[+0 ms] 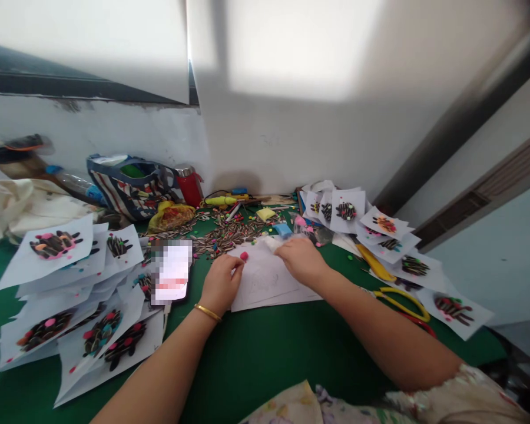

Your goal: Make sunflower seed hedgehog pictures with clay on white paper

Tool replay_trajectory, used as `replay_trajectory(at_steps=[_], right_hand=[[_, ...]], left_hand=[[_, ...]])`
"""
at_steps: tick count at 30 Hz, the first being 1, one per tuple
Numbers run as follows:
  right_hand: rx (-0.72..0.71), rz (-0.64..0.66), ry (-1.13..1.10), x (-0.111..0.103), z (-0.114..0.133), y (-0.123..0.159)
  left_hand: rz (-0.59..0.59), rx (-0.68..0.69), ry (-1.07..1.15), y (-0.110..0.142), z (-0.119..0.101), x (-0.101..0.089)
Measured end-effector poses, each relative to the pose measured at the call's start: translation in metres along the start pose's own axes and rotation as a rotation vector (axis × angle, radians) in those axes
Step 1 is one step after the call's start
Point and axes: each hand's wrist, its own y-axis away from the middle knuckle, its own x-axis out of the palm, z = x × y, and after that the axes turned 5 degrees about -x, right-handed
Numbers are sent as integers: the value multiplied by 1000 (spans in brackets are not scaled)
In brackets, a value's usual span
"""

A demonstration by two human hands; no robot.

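Observation:
Between the thumb and fingertips of my left hand [221, 284] is a small red ball [244, 256], at the left edge of the white paper sheets [265, 285]. Faint pencil-like lines show on the top sheet. My right hand [304, 259] is over the far right part of the paper with its fingers pinched together. At those fingertips lies a pale, crumpled-looking white piece [271, 243]; its kind is unclear. Striped sunflower seeds [229, 235] are heaped just beyond the paper, with small coloured balls among them. Blue [282, 230] and yellow [265, 214] soft blocks lie nearby.
Seed-decorated paper cards are piled at left [70, 282] and right [406, 244]. A lit phone [172, 274] lies beside my left hand. Yellow-handled scissors [404, 297] rest near my right forearm. A striped bag [132, 188] and red flask [189, 185] stand by the wall.

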Motion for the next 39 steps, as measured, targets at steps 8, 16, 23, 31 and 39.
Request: replay_trajectory(at_steps=[8, 16, 23, 31, 39], right_hand=[[348, 93, 176, -2, -33, -2], [383, 72, 156, 13, -36, 4], [173, -56, 102, 10, -9, -28], [198, -147, -24, 12, 7, -46], [-48, -301, -409, 5, 38, 8]], left_hand=[[27, 25, -10, 3, 1, 4], [40, 11, -14, 4, -1, 3], [30, 47, -3, 4, 0, 4], [-33, 45, 78, 5, -4, 1], [-95, -83, 433, 14, -26, 0]])
